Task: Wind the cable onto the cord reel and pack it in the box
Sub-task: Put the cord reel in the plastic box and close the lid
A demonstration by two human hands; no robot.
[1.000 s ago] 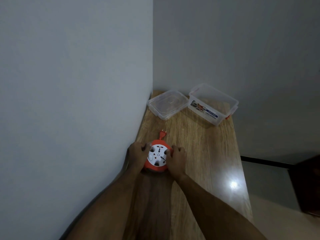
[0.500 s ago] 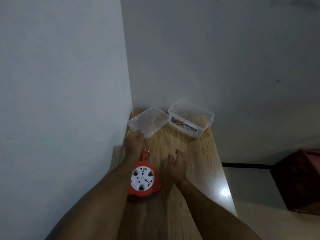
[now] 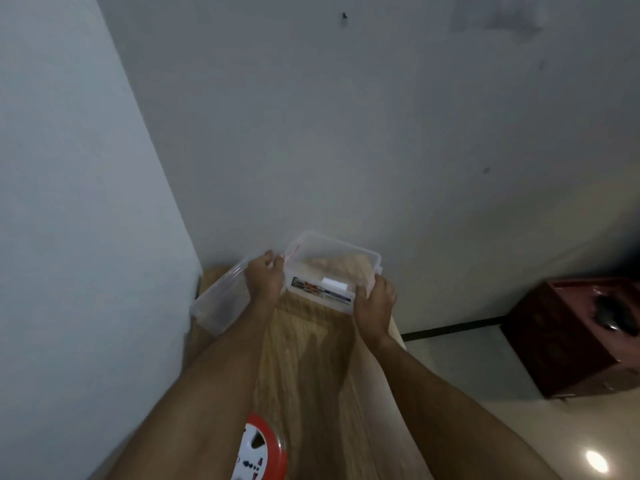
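The clear plastic box (image 3: 332, 268) with a printed label sits at the far end of the wooden table (image 3: 311, 358), near the back wall. My left hand (image 3: 265, 280) grips its left end and my right hand (image 3: 375, 299) grips its right front corner. The red and white cord reel (image 3: 265, 452) lies on the table close to me, partly hidden under my left forearm. No loose cable shows around it.
The box's clear lid (image 3: 221, 303) lies at the table's far left, against the left wall. Walls close off the left and the back. A dark red cabinet (image 3: 571, 337) stands on the floor to the right of the table.
Both hands left the cord reel and reached forward to the far end of the table, where they now hold the box. The view has tilted up, so the reel sits lower in frame.
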